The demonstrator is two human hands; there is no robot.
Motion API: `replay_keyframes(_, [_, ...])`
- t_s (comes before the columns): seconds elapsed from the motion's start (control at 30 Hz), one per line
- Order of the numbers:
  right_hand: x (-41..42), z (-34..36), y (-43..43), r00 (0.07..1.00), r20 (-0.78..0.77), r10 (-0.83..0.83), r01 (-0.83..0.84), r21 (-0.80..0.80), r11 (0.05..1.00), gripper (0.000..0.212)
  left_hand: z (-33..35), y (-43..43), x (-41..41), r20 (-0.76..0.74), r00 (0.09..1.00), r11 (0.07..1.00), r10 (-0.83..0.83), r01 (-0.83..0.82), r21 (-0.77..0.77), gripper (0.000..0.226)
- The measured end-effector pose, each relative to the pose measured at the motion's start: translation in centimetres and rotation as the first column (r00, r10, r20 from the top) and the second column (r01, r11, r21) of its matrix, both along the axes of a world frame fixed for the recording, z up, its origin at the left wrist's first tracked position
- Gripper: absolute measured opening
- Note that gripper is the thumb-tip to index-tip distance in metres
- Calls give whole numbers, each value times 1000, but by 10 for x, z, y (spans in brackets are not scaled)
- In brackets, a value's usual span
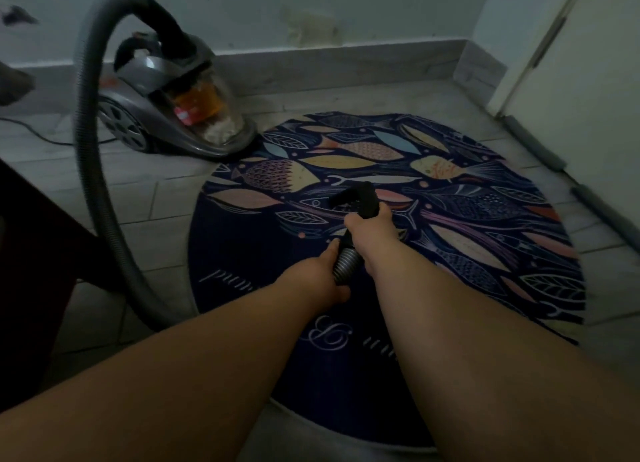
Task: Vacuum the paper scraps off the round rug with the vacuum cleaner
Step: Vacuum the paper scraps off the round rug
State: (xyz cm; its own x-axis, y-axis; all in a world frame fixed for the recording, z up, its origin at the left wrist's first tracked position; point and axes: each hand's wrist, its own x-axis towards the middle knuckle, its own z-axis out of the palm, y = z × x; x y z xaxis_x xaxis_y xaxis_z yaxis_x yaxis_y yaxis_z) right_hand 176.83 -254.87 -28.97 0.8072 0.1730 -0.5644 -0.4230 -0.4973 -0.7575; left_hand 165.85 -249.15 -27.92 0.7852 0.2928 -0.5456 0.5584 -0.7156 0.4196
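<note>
Two bare forearms reached in from the bottom edge, covering part of the white script on the one round dark-blue rug (pixel 467 219) patterned with fish and leaves. The left hand (pixel 323 279) gripped the ribbed grey hose (pixel 344 262) from the side, its fingers curled under and mostly hidden. Just ahead, the right hand (pixel 372 227) was wrapped round the black plastic handle piece (pixel 360 198), whose bent end hung over the rug's middle. Whether its mouth touched the rug could not be told in the dim, blurred light. The single hose passed out of sight beneath the left arm, then rose in a tall loop to the one grey canister vacuum cleaner (pixel 166 115). It stood on the pale tiled floor (pixel 156 202) just beside the rug's far left edge. Its clear bin (pixel 214 115) held pale debris. A dark red furniture edge (pixel 34 253) was cut off at left.
</note>
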Motion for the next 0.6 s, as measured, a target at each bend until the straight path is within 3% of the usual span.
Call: replay_keyframes(0.6, [96, 3, -155, 944, 49, -327, 329, -67, 942, 80, -14, -124, 123, 29, 945, 945, -326, 327, -13, 92])
